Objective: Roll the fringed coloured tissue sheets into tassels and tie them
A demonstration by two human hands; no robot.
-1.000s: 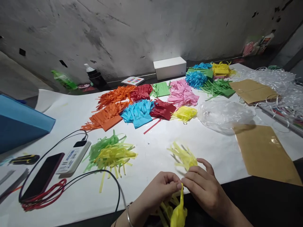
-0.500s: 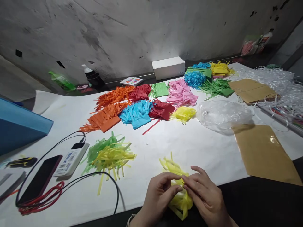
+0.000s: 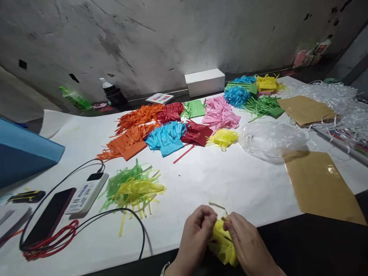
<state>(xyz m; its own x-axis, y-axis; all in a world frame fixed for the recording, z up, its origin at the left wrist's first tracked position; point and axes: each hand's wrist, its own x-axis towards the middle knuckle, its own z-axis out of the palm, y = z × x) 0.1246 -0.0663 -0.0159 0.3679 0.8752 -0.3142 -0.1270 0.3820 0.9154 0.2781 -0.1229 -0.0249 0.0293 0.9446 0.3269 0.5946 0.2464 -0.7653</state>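
Close to the table's front edge, both my hands pinch a bundle of yellow tissue-paper fringe (image 3: 222, 245). My left hand (image 3: 198, 230) is closed, thumb against fingertips, at the bundle's upper left. My right hand (image 3: 244, 237) is closed at its upper right, fingers curled in. A thin, pale strip (image 3: 218, 206) arcs up between the fingertips; which hand grips its ends is hard to make out. Most of the bundle hangs below the hands. A green fringe bunch (image 3: 122, 182) lies left of them, partly under a yellow one (image 3: 139, 191).
Orange (image 3: 129, 140), blue (image 3: 166, 138), red (image 3: 197, 132) and pink (image 3: 220, 113) paper fringes lie across the white sheet. A phone (image 3: 50, 218), power bank (image 3: 87, 193) and looped cables are at left. Brown envelopes (image 3: 323, 188) and a clear plastic bag (image 3: 271, 140) are at right.
The yellow fringe that spread above my fingers is now gathered below them. Both hands have closed more tightly, and a thin strip now shows looping above the fingertips.
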